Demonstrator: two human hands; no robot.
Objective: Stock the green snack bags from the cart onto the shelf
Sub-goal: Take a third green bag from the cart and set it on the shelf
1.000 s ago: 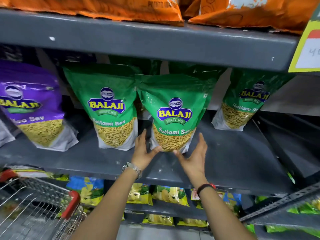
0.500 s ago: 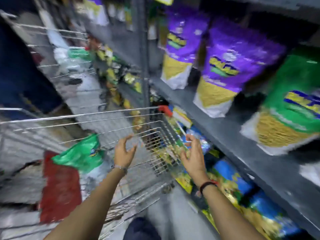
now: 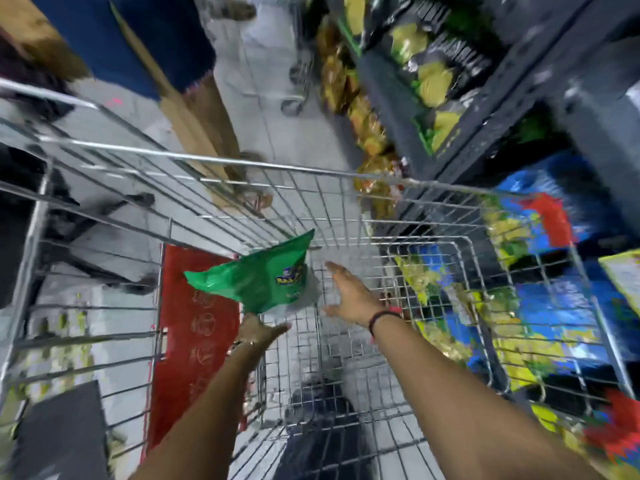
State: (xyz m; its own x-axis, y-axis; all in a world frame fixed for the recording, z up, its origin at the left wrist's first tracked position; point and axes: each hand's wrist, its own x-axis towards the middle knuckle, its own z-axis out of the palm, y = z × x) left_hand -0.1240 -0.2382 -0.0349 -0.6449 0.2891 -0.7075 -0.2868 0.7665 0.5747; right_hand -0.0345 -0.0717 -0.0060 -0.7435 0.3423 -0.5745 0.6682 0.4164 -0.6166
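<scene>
One green snack bag [image 3: 260, 280] lies tilted inside the wire cart [image 3: 242, 163], against its red flap [image 3: 197, 327]. My left hand [image 3: 260, 332] reaches into the cart just below the bag's near edge, fingers apart; the blur hides whether it touches the bag. My right hand [image 3: 348, 293] is spread open right beside the bag's right side, with nothing in it. The dark shelf unit [image 3: 519, 77] runs along the right of the view.
Yellow, blue and green snack packs [image 3: 530, 306] fill the lower shelves behind the cart's right wall. A person in dark blue and brown clothing [image 3: 180, 81] stands beyond the cart. A second trolley's wheels [image 3: 293, 106] show on the grey floor farther down the aisle.
My view has swung from the shelf of green bags down into the cart. Both hands left the shelved bag and moved down to the green bag in the cart.
</scene>
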